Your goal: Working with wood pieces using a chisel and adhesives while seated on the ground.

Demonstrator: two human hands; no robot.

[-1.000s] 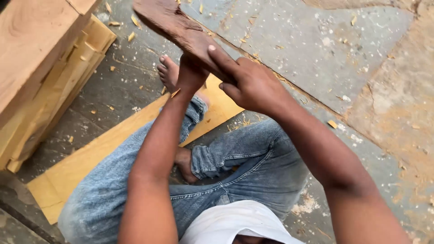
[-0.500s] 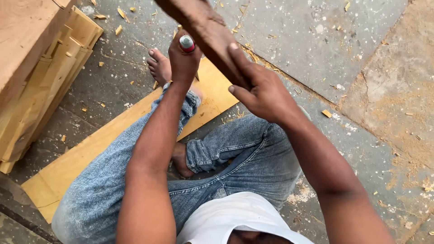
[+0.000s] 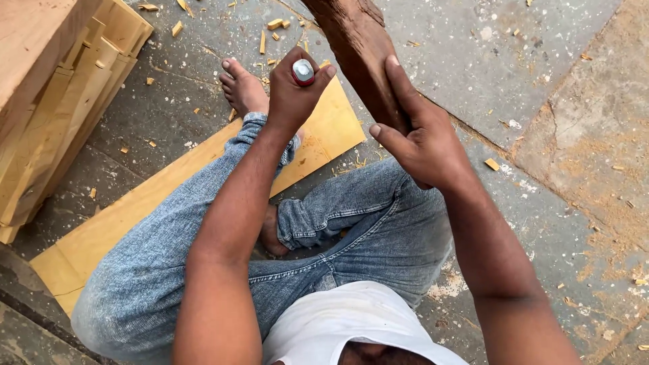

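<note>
My left hand (image 3: 292, 94) is closed around a small tool with a red and grey end (image 3: 303, 70), held upright next to a dark brown piece of wood (image 3: 358, 47). My right hand (image 3: 419, 135) grips that wood from below, fingers pressed along its side. The wood slants up and out of the top of the frame. I sit on the floor in blue jeans (image 3: 338, 230), with a bare foot (image 3: 242, 88) stretched out in front. What the tool's lower part looks like is hidden inside my fist.
A flat yellow plywood board (image 3: 122, 216) lies under my leg. Stacked pale timber pieces (image 3: 61, 101) stand at the left. The grey stone floor (image 3: 514, 74) is strewn with wood chips and sawdust.
The view has dropped and the wood now stands steeper. My left hand has shifted off the wood and holds the small tool clear beside it. The right hand keeps its grip.
</note>
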